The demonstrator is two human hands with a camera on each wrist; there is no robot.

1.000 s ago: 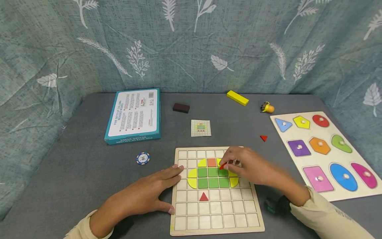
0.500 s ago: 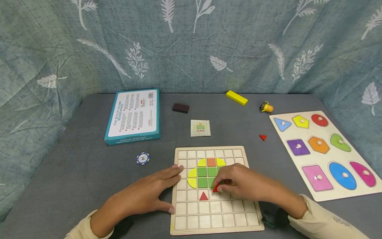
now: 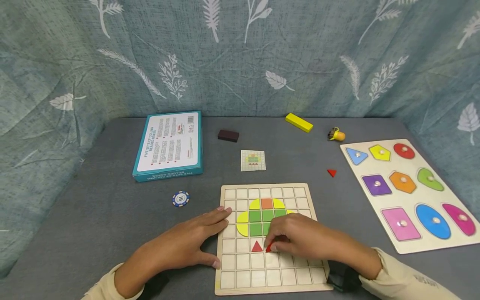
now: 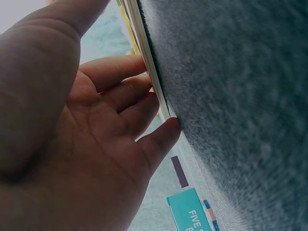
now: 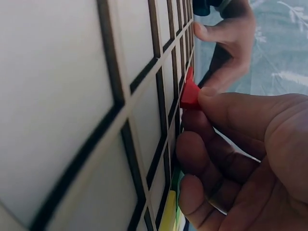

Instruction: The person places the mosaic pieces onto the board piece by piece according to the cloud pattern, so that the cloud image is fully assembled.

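Observation:
My right hand (image 3: 300,235) pinches a red triangle tile (image 5: 191,94) between thumb and fingers, low over the wooden grid board (image 3: 243,283). That tile is at the square just right of a second red triangle (image 3: 256,246), which lies flat on the board. Above them, green squares (image 3: 255,216), yellow rounded pieces (image 3: 243,223) and an orange square (image 3: 266,203) fill several cells; my right hand hides some of these. My left hand (image 3: 183,239) rests along the board's left edge, fingers extended, fingertips touching the rim in the left wrist view.
A pattern card (image 3: 253,161) lies behind the board. Around it are a dark block (image 3: 228,136), a yellow block (image 3: 298,122), a small orange-and-black toy (image 3: 336,134) and a loose red triangle (image 3: 331,172). A teal box (image 3: 168,143) and a poker chip (image 3: 181,198) sit left, a knobbed shape puzzle (image 3: 406,208) right.
My right hand has brought the red triangle from over the green squares down toward me, to the row of the other red triangle. The left hand has stayed on the board's edge.

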